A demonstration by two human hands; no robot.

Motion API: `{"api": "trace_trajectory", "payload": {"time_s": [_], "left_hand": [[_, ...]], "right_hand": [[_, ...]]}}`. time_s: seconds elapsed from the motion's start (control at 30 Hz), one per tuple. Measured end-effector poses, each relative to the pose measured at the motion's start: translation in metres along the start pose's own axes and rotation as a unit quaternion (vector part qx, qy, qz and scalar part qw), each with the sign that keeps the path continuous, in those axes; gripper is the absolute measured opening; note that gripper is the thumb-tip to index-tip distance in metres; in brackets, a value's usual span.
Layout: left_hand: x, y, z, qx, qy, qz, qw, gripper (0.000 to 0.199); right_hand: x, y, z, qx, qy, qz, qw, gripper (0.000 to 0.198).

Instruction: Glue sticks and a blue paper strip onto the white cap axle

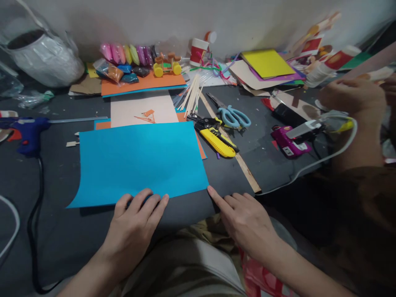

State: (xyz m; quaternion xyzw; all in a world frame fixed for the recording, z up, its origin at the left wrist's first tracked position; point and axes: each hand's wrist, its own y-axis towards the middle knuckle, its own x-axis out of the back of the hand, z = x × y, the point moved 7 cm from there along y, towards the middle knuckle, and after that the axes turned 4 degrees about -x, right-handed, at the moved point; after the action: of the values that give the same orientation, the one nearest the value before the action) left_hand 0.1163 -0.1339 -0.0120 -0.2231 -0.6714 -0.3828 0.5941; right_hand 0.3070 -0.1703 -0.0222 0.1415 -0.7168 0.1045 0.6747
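A large blue sheet of paper (139,161) lies before me, its near left corner curling up off the table. My left hand (136,218) is at the sheet's near edge, fingers bent over it with some blue showing between them; its thumb is hidden. At the near right corner, my right hand (244,216) touches the paper with an outstretched index finger, its other fingers loosely bent. Beneath the blue sheet's far side is a pale sheet (123,109) with orange scraps (148,113). A yellow utility knife (218,142) rests just right of the paper.
Blue-handled scissors (233,116), wooden sticks (192,95) and a wooden strip (247,173) lie to the right. A blue glue gun (29,134) with its cord sits left. Another person's hand (352,99) is at far right, near a purple device (289,142) and white cable (334,154).
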Motion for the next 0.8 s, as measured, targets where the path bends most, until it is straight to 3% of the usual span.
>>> {"api": "trace_trajectory", "payload": {"time_s": [0.4,0.6,0.7,0.8], "left_hand": [[0.009,-0.022,0.008,0.06,0.038,-0.014,0.997,0.032],[0.004,-0.001,-0.024,0.052,-0.023,-0.045,0.997,0.032],[-0.006,0.008,-0.042,0.017,-0.04,-0.027,0.999,0.043],[-0.014,0.008,-0.045,0.019,-0.033,-0.022,0.999,0.055]], "right_hand": [[0.001,0.003,0.003,0.003,-0.038,-0.007,0.999,0.049],[0.005,0.006,0.007,0.013,-0.053,-0.002,0.999,0.049],[0.005,0.006,0.007,0.01,-0.053,0.0,0.999,0.052],[0.005,0.006,0.007,0.008,-0.05,-0.002,0.999,0.052]]}}
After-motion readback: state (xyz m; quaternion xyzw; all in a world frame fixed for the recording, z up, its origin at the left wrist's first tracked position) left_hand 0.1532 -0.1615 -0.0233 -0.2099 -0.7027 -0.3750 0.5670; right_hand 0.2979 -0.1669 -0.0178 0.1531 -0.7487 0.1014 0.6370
